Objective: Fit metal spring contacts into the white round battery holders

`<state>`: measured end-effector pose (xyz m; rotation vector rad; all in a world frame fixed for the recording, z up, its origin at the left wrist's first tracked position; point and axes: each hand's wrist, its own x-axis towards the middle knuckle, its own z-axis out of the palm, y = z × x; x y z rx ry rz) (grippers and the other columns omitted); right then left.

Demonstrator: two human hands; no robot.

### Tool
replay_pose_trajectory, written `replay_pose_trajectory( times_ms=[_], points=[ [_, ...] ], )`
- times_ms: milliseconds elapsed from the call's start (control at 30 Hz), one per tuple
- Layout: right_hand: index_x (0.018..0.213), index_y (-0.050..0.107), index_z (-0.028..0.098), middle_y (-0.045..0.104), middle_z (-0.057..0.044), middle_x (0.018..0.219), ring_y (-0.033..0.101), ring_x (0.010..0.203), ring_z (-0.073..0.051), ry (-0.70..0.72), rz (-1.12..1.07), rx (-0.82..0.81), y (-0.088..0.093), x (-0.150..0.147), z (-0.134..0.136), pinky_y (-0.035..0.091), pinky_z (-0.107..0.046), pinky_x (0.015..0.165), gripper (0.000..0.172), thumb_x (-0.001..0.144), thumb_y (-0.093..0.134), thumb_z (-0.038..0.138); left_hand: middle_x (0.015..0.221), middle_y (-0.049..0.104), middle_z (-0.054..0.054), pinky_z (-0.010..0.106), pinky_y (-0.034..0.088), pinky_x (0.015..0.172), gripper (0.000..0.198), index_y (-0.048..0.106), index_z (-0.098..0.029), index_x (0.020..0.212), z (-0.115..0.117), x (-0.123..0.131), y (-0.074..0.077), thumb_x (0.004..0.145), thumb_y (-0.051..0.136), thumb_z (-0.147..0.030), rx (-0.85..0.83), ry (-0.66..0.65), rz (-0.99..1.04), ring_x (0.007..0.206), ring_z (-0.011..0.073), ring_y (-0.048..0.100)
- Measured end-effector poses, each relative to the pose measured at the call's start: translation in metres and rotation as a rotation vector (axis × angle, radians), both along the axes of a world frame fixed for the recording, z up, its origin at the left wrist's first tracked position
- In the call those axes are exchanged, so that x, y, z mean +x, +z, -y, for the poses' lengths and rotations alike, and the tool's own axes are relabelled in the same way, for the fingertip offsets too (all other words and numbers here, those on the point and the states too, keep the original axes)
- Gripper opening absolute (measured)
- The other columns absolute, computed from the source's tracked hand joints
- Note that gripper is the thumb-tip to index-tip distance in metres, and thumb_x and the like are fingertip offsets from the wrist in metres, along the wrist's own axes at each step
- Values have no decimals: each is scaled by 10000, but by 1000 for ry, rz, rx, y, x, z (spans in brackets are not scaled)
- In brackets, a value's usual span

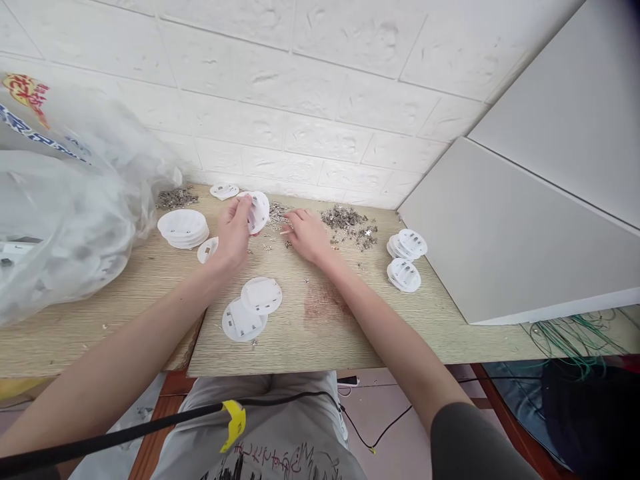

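Evidently my left hand (235,232) has the disc (259,211) pinched by its side, tilted up near the back edge of the tabletop (295,347), left of the middle. My right hand (307,235) reaches in just beside it, low, fingers bent at the metal bits (277,212); whether a bit is caught between the fingertips, I cannot tell. To do this well, I'd want the thin disc held lightly, since a hard squeeze could bow it, with its slots turned towards me and my thumb clear of them. Bits this small seem best taken singly, from the sparse fringe rather than the thick heap (343,219) farther right, and turned the right way round before meeting the plastic. My forearms should pass clear of the two loose discs (245,321) by the front edge and the stacks (407,260) towards the right edge.
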<state>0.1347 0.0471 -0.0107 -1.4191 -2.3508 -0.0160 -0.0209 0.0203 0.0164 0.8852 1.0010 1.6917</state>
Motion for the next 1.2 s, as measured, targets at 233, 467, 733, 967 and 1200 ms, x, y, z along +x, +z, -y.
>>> replay_pose_trajectory(
  times_ms=[233,467,733,967,1200],
  points=[
    [1168,647,117,620,-165,1213,524,1147,-298,-10,110,-6,-3,-30,-26,446,-406,953,331,935,413,97,639,450,-12,235,322,472,343,512,-198,660,-1,-2,-6,765,727,-444,-13,-17,-31,572,98,391],
    [972,659,133,631,-154,1071,544,1030,-274,-66,48,16,-3,-22,-13,465,-371,833,274,922,396,73,591,417,-25,251,281,474,345,489,-197,640,-3,-1,-13,819,672,-429,12,-62,-131,533,95,356],
    [964,631,134,671,-107,969,582,903,-236,-53,-160,16,5,-4,-5,453,-347,796,197,880,458,90,573,397,-30,264,266,507,322,481,-197,613,-1,-1,-13,841,634,-366,-35,-82,-230,528,103,329],
    [900,639,150,692,-101,933,590,860,-220,12,-196,25,3,6,25,438,-331,778,206,859,449,82,587,448,-36,219,284,483,312,521,-190,650,4,1,-8,805,660,-423,-158,-137,-285,528,93,377],
    [840,636,188,670,-45,821,589,802,-190,18,-421,26,-1,11,40,448,-303,733,175,808,489,97,628,525,-11,204,341,468,278,589,-178,672,4,1,-9,771,705,-410,-222,-215,-308,543,96,449]
  ],
)
